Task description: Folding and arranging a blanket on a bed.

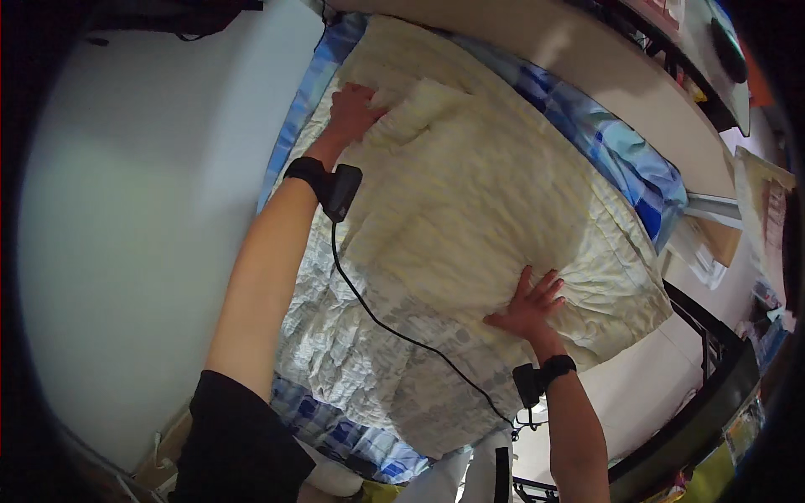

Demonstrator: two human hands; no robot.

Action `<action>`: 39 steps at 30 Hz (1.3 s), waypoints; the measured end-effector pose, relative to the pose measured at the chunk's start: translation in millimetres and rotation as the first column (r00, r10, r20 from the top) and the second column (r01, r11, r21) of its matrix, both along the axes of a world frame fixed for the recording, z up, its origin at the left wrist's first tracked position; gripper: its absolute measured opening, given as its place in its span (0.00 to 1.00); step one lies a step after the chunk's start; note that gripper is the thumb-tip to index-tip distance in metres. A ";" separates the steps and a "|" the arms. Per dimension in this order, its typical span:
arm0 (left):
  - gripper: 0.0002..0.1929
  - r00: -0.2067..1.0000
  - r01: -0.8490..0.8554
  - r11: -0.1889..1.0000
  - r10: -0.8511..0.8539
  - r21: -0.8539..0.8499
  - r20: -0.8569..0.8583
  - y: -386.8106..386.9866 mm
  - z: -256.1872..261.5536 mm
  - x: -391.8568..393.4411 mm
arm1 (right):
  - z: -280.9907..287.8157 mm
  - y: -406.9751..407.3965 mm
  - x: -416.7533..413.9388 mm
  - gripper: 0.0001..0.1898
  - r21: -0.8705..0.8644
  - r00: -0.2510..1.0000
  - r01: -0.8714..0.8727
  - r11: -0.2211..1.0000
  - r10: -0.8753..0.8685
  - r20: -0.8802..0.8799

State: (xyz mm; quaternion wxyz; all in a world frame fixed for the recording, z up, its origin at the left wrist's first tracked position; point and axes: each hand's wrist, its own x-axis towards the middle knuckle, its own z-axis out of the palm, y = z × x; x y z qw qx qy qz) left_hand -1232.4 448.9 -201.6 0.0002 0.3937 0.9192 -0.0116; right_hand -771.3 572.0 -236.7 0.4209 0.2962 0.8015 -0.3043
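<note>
A cream quilt lies spread over a bed, its near part showing a grey-patterned side. Beneath it, a blue checked bed sheet shows along the edges. My left hand rests on the quilt near its far left edge, beside a raised fold. Fingers spread, my right hand presses on the cream fabric at the right, where creases fan out. Neither hand appears to grasp the cloth. Each wrist wears a black strapped device, and a black cable runs from the left one across the quilt.
A pale wall borders the bed on the left. Along the right stand a dark-edged shelf with things on it and a black curved frame. A white box-like object lies beyond the bed's right edge.
</note>
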 end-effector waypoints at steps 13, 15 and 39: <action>0.41 0.841 -0.379 0.902 0.242 0.208 0.485 -7.9 -18.5 -42.1 | -7.3 -1.7 10.7 0.70 0.033 0.999 0.007 0.999 -0.005 -0.051; 0.46 0.844 -0.404 0.901 0.301 0.156 0.445 -14.0 -24.2 -48.6 | -7.2 -4.3 11.0 0.70 0.025 0.997 0.010 1.000 -0.008 -0.081; 0.20 0.866 -0.412 0.882 0.457 0.229 -0.202 98.2 144.2 -28.2 | 31.4 157.0 112.6 0.46 0.413 0.885 0.374 0.830 -0.185 -0.428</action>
